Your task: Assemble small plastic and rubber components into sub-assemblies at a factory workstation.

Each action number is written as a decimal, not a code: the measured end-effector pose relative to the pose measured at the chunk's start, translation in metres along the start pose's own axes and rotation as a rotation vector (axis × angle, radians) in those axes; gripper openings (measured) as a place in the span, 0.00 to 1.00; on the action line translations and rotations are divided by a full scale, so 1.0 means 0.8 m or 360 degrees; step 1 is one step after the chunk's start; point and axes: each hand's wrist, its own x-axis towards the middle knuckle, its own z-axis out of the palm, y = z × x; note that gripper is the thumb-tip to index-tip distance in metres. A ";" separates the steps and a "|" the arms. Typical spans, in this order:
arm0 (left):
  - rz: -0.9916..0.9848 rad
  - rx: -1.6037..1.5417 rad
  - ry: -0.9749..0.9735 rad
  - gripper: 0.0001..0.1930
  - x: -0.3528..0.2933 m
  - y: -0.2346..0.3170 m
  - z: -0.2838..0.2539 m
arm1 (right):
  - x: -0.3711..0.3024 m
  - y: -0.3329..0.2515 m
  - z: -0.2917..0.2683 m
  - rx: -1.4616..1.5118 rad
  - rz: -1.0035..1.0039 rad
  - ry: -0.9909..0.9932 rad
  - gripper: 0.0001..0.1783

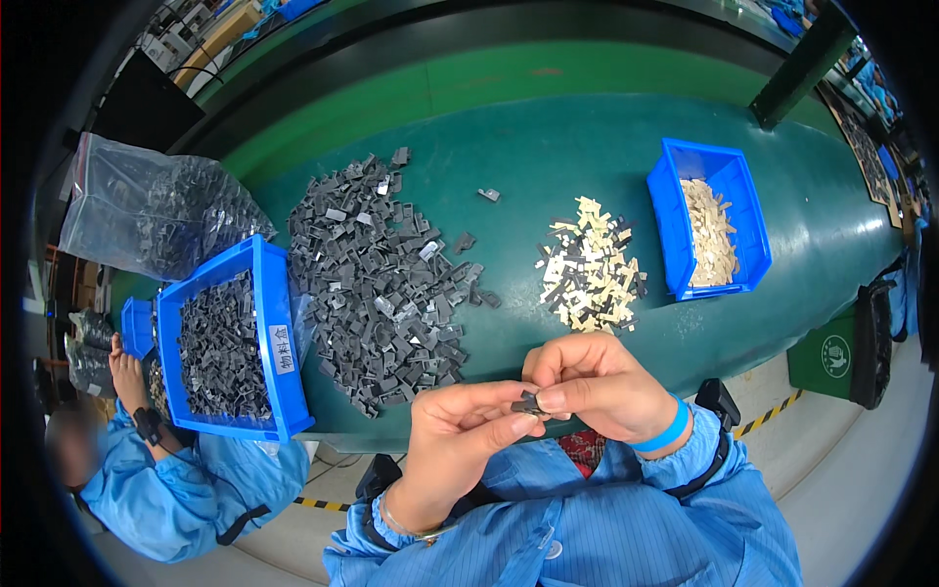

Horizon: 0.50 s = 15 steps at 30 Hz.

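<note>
1. The left hand (460,440) and right hand (611,393) meet in front of the person's body, thumbs and fingers pinched nearly closed around one small dark part (529,403) between them
2. Beyond the left hand, a large heap of dark grey parts (377,284) lies on the green counter (528,147)
3. Beyond the right hand lies a smaller pile of cream and black pieces (587,264)
4. Farther right, a blue bin (758,220) holds cream slips (710,235)
5. At left, a larger blue container (291,403) holds dark parts, beside a clear bag (117,210)
6. At far left sits a co-worker in blue (196,489)

Left hand (450,445), right hand (611,393), fingertip-close
</note>
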 end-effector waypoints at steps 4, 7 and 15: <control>0.0212 0.0898 0.0120 0.16 -0.004 0.006 0.018 | -0.001 0.005 0.009 -0.0025 0.0014 0.0069 0.05; 0.0450 0.1419 0.0118 0.19 -0.006 0.004 0.017 | 0.000 0.012 0.008 -0.0210 -0.0027 0.0118 0.06; 0.0277 0.0620 0.0050 0.14 -0.002 -0.001 0.009 | -0.003 0.014 0.004 -0.0219 -0.0155 0.0100 0.06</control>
